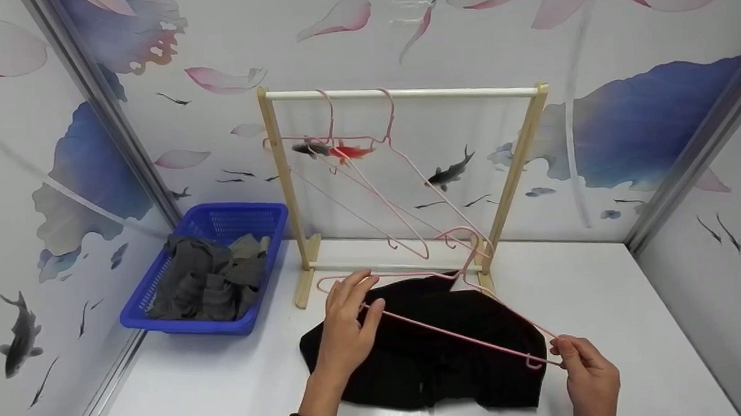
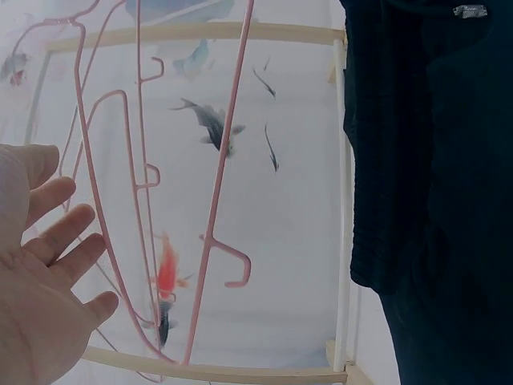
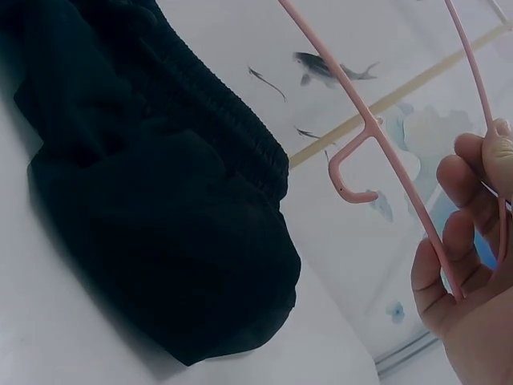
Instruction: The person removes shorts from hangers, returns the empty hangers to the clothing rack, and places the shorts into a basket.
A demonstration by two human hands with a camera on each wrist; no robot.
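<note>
A pink hanger (image 1: 445,333) is held up over a black garment (image 1: 415,368) with a gathered elastic edge, which lies on the white table. At the hanger's right corner my right hand (image 1: 590,373) grips it between thumb and fingers; the right wrist view has these fingers (image 3: 458,233) curled round the pink bar. My left hand (image 1: 345,334) is at the hanger's left end, fingers extended and spread. In the left wrist view its palm (image 2: 40,321) faces the hanger, with fingertips right at the bar and nothing gripped.
Behind the garment stands a wooden rack (image 1: 521,157) with a white rail (image 1: 459,92). Two pink hangers (image 1: 391,116) hang from the rail's left half. A blue basket (image 1: 194,327) holding grey-green clothes (image 1: 205,278) stands at the left. Printed wall panels (image 1: 351,46) enclose the table (image 1: 606,298).
</note>
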